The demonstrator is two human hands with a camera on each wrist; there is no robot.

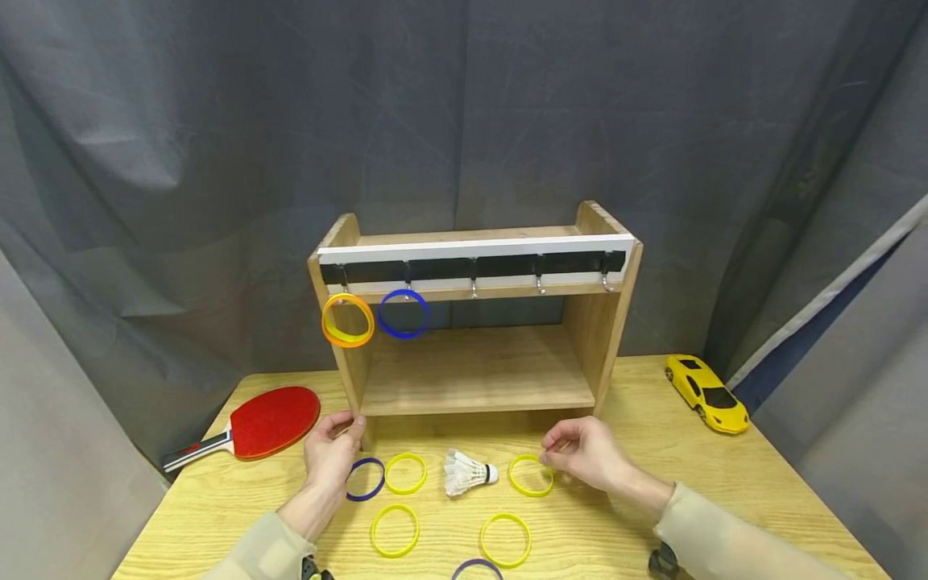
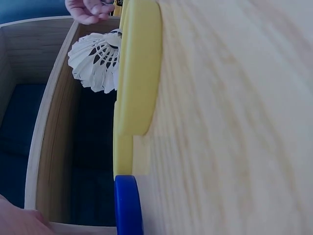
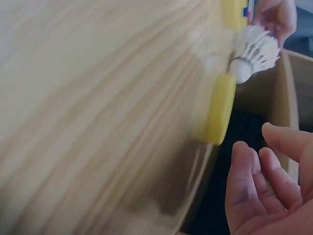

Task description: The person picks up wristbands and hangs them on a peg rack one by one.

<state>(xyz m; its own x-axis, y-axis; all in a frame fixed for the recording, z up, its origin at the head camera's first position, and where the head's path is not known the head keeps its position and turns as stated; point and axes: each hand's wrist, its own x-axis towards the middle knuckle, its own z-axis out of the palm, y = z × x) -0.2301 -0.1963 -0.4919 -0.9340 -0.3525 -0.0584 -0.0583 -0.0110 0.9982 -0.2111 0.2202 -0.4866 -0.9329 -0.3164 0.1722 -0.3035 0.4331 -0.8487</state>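
My left hand (image 1: 333,455) is at the foot of the wooden shelf's (image 1: 474,403) left side, its fingertips touching or very near the panel. My right hand (image 1: 586,453) hovers at the right edge of a yellow wristband (image 1: 512,482); in the right wrist view, its thumb and fingers (image 3: 242,171) are apart with nothing between them. A white shuttlecock (image 1: 464,473) lies between the hands. Beside my left hand lie a dark blue wristband (image 1: 382,480) and a yellow wristband (image 1: 424,475). Orange and yellow wristbands (image 1: 349,341) hang from the leftmost hook, a blue wristband (image 1: 403,335) from the second.
Two more yellow wristbands (image 1: 395,554) (image 1: 506,565) and a purple wristband (image 1: 476,561) lie nearer the front. A red table tennis bat (image 1: 275,423) lies at left, a yellow toy car (image 1: 706,395) at right. Three hooks (image 1: 540,283) on the rail's right hold nothing.
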